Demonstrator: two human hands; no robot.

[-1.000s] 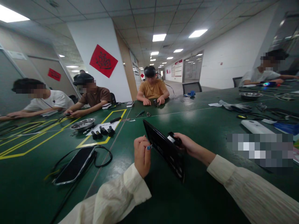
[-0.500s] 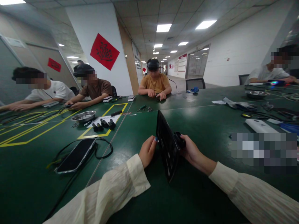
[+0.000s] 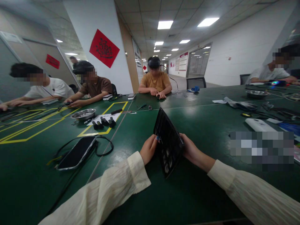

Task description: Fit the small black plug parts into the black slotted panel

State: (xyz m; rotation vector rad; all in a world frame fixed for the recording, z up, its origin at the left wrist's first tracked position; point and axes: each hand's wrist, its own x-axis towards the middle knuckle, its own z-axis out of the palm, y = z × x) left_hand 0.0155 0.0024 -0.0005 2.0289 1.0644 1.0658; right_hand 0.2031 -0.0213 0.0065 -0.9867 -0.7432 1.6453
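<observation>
Above the table in front of me stands a flat black panel (image 3: 169, 145), tablet-like, tilted, with a glossy face turned to the left. My right hand (image 3: 192, 152) grips its right edge, with the fingers hidden behind it. My left hand (image 3: 149, 148) is closed at the panel's glossy face, thumb and fingers pinching a small blue piece (image 3: 158, 138). The kind of that piece is too small to make out. Whether it touches the panel I cannot tell.
To the left lie a smartphone (image 3: 77, 153) with a black cable, several black cylindrical parts (image 3: 104, 122) on white paper, and a metal bowl (image 3: 83, 114). A white device (image 3: 259, 125) and cables lie at the right. Co-workers sit around the green table (image 3: 201, 197).
The panel has turned so more of its glossy face shows, and the black mount on its back has gone from sight. My left hand keeps its pinch beside it.
</observation>
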